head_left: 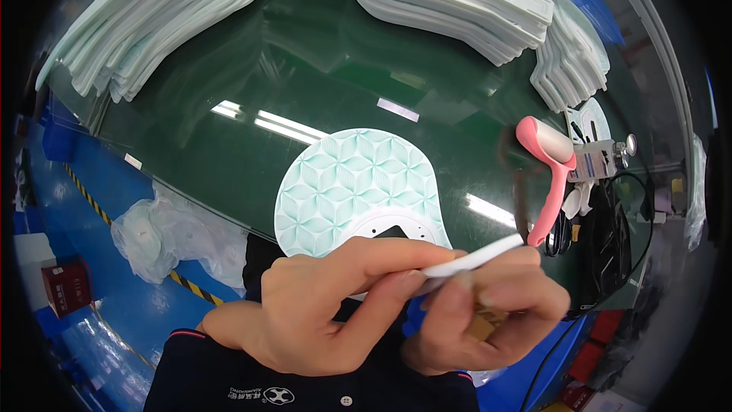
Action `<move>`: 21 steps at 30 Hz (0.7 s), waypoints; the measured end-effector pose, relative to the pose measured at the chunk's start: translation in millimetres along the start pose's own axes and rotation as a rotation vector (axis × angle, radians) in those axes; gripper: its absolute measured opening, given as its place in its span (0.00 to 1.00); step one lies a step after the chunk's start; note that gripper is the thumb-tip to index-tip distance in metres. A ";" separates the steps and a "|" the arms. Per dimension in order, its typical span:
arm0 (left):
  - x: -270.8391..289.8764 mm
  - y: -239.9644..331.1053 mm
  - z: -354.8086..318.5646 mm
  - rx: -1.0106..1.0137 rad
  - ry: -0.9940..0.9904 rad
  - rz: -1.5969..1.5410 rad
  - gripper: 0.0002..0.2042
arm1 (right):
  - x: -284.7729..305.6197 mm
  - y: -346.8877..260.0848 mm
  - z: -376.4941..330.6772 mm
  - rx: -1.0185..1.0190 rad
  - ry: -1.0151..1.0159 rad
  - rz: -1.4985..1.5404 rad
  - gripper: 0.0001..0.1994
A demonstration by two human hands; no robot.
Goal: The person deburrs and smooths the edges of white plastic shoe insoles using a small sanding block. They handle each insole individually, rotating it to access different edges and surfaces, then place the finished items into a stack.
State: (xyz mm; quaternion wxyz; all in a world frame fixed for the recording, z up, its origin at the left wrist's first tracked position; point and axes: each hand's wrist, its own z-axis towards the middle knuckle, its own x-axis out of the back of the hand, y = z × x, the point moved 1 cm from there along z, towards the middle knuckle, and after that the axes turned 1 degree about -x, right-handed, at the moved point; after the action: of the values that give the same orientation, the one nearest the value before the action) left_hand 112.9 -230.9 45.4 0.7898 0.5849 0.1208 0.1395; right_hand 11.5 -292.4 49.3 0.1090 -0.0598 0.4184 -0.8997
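Observation:
My left hand (328,313) pinches one end of a thin white piece (480,254) between thumb and fingers. At its other end, my right hand (496,313) has its fingers curled around and below it, slightly blurred. The piece is seen almost edge-on, so its exact kind does not show. Just beyond my hands, a rounded panel (358,183) lies on the table's near edge. It has a mint-green petal pattern and a white section with a dark window and small holes; my hands hide its lower part.
Stacked white panels stand at the far left (160,15), far middle (450,0) and far right (572,53) of the dark green table (229,160). On the right lie a pink-handled roller (547,183), a black bag (610,244) and cables. Clear plastic bags (175,236) hang at the left.

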 end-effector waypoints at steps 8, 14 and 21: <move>5.2 1.7 6.0 0.057 -0.073 -0.190 0.09 | -0.4 5.7 -1.5 0.087 -0.002 0.065 0.14; 6.7 0.8 4.2 0.103 -0.078 -0.248 0.09 | 8.4 9.6 -6.9 0.072 0.171 -0.043 0.15; 6.7 0.7 3.8 0.031 -0.079 -0.157 0.08 | 1.1 5.9 -4.6 0.040 0.093 0.023 0.14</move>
State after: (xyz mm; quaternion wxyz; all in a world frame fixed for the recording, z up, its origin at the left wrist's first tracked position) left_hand 120.4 -231.6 47.0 0.7934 0.5908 0.1374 0.0520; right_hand 10.3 -293.0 41.9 0.1010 -0.0107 0.4057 -0.9083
